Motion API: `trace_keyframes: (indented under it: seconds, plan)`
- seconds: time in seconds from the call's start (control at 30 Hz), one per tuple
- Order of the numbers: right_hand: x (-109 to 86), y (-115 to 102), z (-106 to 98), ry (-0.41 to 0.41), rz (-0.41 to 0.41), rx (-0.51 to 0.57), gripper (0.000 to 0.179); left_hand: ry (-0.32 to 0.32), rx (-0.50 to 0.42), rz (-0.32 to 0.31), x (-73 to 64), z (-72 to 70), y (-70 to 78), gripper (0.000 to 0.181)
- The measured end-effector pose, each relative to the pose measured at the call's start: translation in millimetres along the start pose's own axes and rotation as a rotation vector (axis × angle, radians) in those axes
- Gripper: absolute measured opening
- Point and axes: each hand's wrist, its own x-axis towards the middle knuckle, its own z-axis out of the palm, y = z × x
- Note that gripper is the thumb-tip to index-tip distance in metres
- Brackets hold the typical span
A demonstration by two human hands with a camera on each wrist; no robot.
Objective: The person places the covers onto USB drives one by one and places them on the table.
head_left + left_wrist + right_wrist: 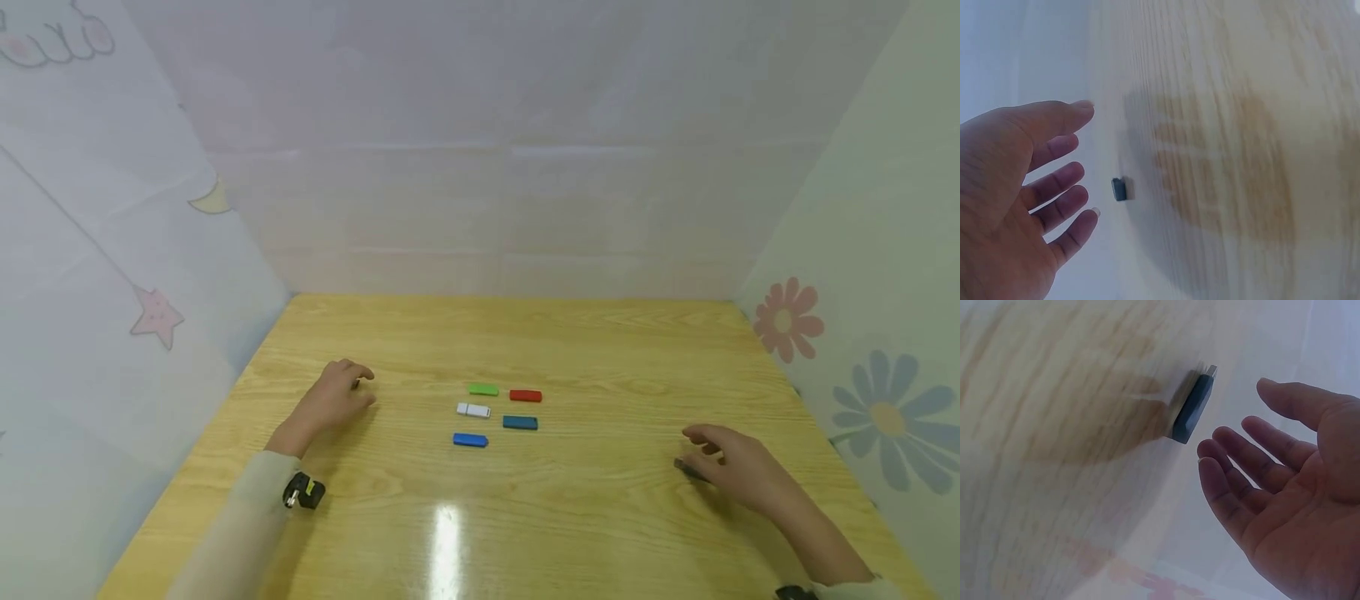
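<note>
On the left of the table, my left hand [332, 395] hovers with relaxed fingers spread around a small dark cap [1119, 189]. The cap lies on the wood, apart from the fingertips in the left wrist view. Over at the right, my right hand [738, 472] is held loosely above a dark USB stick [1194, 409]. Its metal plug is bare and points away from the palm's lower side. Thumb and fingers stand apart from the stick, and nothing is in the palm. In the head view the hand partly covers the stick.
Several USB sticks lie mid-table between the hands: green [483, 389], red [525, 396], white [473, 410], teal [520, 422] and blue [470, 440]. Pale printed sheets [480, 208] wall in the wooden table [585, 517] at the back and both sides.
</note>
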Motion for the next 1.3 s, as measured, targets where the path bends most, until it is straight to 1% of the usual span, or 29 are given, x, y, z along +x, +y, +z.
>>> trace_keyframes:
  seconds: [0.13,0.23,0.33,0.5,0.67,0.83,0.97,1.07,1.2,1.3]
  plan:
    - [-3.1,3,0,-0.028,0.004,-0.011,0.054,0.006,0.028,-0.006,0.9,-1.3,-9.1,0.04]
    - [-4.0,4,1,-0.035,0.012,-0.031,0.054,0.007,0.05,-0.012,-0.2,-1.2,-15.2,0.041]
    - [-4.2,7,5,-0.024,0.001,-0.059,0.052,-0.003,0.056,-0.023,-2.1,-0.9,-21.1,0.041]
    - [-3.7,12,12,-0.001,-0.034,-0.099,0.05,-0.022,0.036,-0.039,-1.8,-0.6,-27.8,0.044]
    - [-2.8,14,16,-0.002,-0.039,-0.103,0.051,-0.035,0.012,-0.064,0.0,-0.6,-31.0,0.045]
    - [-3.0,13,18,-0.007,-0.043,-0.102,0.048,-0.051,-0.004,-0.068,4.2,0.1,-34.2,0.046]
    - [-4.1,12,19,0.004,-0.048,-0.129,0.042,-0.056,0.014,-0.06,8.0,1.2,-33.4,0.042]
    - [-4.2,11,20,0.012,-0.047,-0.149,0.038,-0.054,0.028,-0.043,9.7,1.7,-32.6,0.038]
    - [-3.7,10,21,0.017,-0.053,-0.152,0.031,-0.05,0.037,-0.022,10.5,1.3,-31.7,0.032]
    - [-3.0,10,22,0.021,-0.057,-0.148,0.026,-0.045,0.033,-0.02,11.7,0.4,-30.6,0.029]
